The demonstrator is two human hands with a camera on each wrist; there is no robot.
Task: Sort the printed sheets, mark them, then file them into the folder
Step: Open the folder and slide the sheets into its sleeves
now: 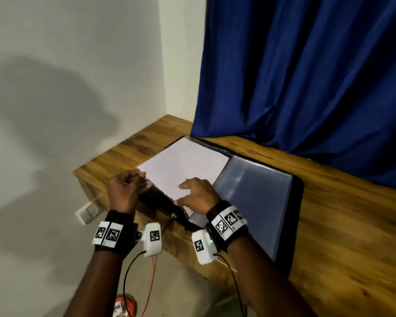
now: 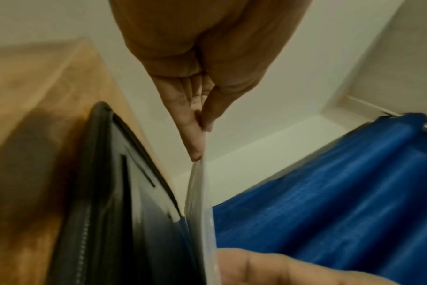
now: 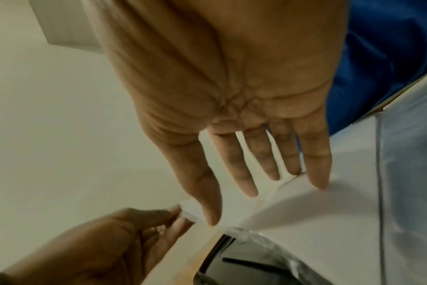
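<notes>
wood counter [image 1: 343,220] carries an open black folder [image 1: 295,225], its left cover near the counter's left end. left hand [image 1: 124,191] pinches the near-left corner of a clear sleeve [image 2: 200,202] between thumb and fingers [image 2: 195,135] — sleeve lifted off the cover. white sheet [image 1: 185,165] lies on the folder's left half. right hand [image 1: 199,195] spread flat, fingertips [image 3: 317,173] pressing the sheet's near edge, gripping nothing. plastic pockets [image 1: 256,202] on the right half — blue curtain [image 1: 306,72] behind.

A wooden table [image 1: 329,202] lies under the grip; a blue curtain [image 1: 306,76] hangs beyond it, a white wall [image 1: 78,65] left.
</notes>
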